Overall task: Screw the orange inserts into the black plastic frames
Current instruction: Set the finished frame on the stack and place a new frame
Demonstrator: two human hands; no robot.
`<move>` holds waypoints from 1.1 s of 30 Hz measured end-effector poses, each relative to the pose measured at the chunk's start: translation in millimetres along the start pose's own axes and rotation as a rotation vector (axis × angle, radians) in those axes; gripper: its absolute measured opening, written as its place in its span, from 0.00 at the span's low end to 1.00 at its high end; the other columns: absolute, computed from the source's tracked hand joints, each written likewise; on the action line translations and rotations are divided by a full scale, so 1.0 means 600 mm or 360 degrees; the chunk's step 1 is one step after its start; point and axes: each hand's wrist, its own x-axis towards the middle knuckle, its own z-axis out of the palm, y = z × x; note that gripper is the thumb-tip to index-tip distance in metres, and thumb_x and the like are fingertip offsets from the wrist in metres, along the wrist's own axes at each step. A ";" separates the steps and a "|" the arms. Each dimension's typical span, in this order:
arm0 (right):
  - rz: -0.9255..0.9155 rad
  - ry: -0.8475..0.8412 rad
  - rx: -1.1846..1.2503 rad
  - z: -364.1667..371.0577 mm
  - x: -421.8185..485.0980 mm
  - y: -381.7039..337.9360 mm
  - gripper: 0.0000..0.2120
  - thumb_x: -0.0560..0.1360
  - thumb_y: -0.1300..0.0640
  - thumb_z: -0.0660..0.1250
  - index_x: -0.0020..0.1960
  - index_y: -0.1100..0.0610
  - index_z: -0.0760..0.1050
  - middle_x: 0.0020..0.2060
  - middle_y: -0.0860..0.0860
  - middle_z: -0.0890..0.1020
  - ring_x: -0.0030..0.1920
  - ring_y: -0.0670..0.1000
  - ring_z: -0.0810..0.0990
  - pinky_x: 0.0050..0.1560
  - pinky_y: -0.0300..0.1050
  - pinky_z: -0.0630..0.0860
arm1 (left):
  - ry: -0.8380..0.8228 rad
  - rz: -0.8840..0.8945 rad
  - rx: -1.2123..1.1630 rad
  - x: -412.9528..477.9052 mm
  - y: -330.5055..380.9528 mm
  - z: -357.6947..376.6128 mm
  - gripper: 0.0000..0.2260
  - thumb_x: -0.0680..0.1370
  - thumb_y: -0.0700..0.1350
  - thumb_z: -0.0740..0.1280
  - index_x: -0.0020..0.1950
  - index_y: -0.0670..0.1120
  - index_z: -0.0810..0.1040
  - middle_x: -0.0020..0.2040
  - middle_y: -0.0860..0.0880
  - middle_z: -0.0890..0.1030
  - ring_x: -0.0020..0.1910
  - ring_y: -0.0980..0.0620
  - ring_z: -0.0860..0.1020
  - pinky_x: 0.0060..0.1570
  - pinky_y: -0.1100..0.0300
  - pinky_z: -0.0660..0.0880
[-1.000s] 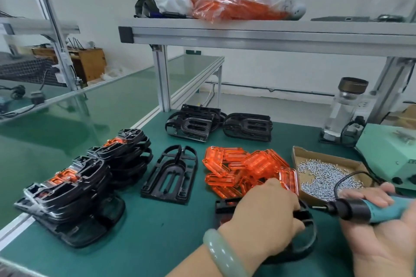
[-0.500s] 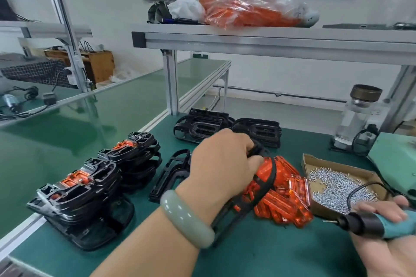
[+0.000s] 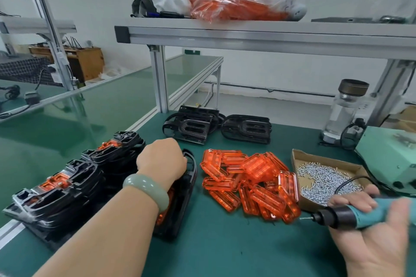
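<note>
Partway, we reckon: our left hand (image 3: 162, 159) curls round a fitted frame (image 3: 191, 179) by the finished stacks (image 3: 74, 183) at the worktop's (image 3: 213, 245) left edge, right hand (image 3: 371, 240) grips the screwdriver (image 3: 346, 216), many orange inserts (image 3: 249, 182) remain

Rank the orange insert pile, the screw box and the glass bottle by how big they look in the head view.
Largest: orange insert pile.
Next: screw box.
Smallest: glass bottle, though it stands farthest back, so its real size is unsure.
</note>
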 end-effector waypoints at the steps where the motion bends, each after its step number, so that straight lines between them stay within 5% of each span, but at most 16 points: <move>1: -0.0009 0.0028 0.0036 -0.001 -0.004 -0.004 0.22 0.78 0.35 0.52 0.39 0.48 0.73 0.28 0.41 0.68 0.27 0.38 0.69 0.31 0.34 0.75 | -0.0009 -0.0018 -0.0001 0.000 -0.001 0.003 0.16 0.74 0.53 0.66 0.33 0.48 0.64 0.31 0.50 0.69 0.35 0.46 0.70 0.30 0.58 0.66; 6: -0.0040 0.0060 0.0055 -0.006 -0.013 -0.006 0.17 0.74 0.36 0.56 0.42 0.48 0.72 0.29 0.41 0.67 0.27 0.38 0.68 0.34 0.32 0.73 | -0.0052 -0.0057 0.0046 -0.004 -0.006 0.011 0.12 0.75 0.47 0.66 0.33 0.48 0.67 0.32 0.49 0.71 0.32 0.48 0.70 0.29 0.60 0.64; 11: -0.0018 0.0025 0.0065 -0.006 -0.014 -0.014 0.15 0.69 0.37 0.60 0.43 0.48 0.71 0.29 0.41 0.67 0.27 0.38 0.68 0.34 0.32 0.72 | 0.0032 -0.0038 0.0115 -0.018 -0.001 -0.012 0.14 0.75 0.56 0.64 0.37 0.48 0.69 0.32 0.50 0.67 0.38 0.45 0.70 0.34 0.57 0.66; 15: -0.0022 0.0006 0.0057 -0.009 -0.011 -0.013 0.16 0.68 0.37 0.63 0.43 0.49 0.71 0.29 0.41 0.67 0.27 0.38 0.68 0.34 0.32 0.73 | 0.0210 0.0182 0.0032 -0.022 0.037 -0.027 0.12 0.75 0.59 0.63 0.47 0.51 0.78 0.38 0.51 0.74 0.38 0.46 0.71 0.35 0.57 0.65; 20: 0.0069 -0.0117 0.0031 -0.005 -0.002 -0.017 0.27 0.50 0.41 0.79 0.43 0.50 0.73 0.29 0.41 0.68 0.26 0.39 0.69 0.32 0.34 0.75 | 0.0118 0.0412 -0.0205 0.022 0.109 -0.010 0.09 0.75 0.55 0.63 0.43 0.51 0.78 0.36 0.52 0.75 0.42 0.45 0.76 0.35 0.58 0.67; 24: 0.0114 -0.0114 0.0053 -0.012 0.009 -0.012 0.31 0.44 0.43 0.84 0.42 0.50 0.76 0.29 0.41 0.69 0.25 0.39 0.70 0.28 0.37 0.76 | 0.0053 0.0394 -0.0293 0.095 0.144 0.020 0.15 0.77 0.52 0.63 0.60 0.47 0.75 0.51 0.46 0.80 0.53 0.43 0.77 0.43 0.55 0.71; 28: 0.0133 -0.0085 0.0086 -0.010 0.020 -0.006 0.30 0.42 0.44 0.85 0.40 0.51 0.78 0.27 0.42 0.69 0.23 0.40 0.69 0.25 0.37 0.74 | -0.0076 0.0099 -0.0330 0.162 0.155 0.052 0.25 0.75 0.52 0.66 0.67 0.42 0.64 0.61 0.40 0.73 0.59 0.37 0.72 0.50 0.48 0.71; 31: 0.0158 -0.0131 0.0151 -0.026 0.034 -0.004 0.19 0.59 0.41 0.81 0.39 0.53 0.80 0.26 0.44 0.71 0.22 0.42 0.71 0.27 0.40 0.76 | -0.0151 -0.0108 -0.0279 0.190 0.162 0.072 0.32 0.73 0.53 0.69 0.70 0.44 0.58 0.67 0.38 0.64 0.65 0.33 0.63 0.57 0.43 0.69; 33: 0.0354 -0.0374 0.0256 -0.038 0.040 0.005 0.22 0.78 0.40 0.65 0.51 0.60 0.82 0.34 0.54 0.79 0.33 0.51 0.80 0.44 0.54 0.77 | -0.0189 -0.0163 -0.0254 0.201 0.167 0.083 0.37 0.73 0.53 0.70 0.74 0.48 0.52 0.72 0.39 0.55 0.69 0.29 0.55 0.62 0.39 0.65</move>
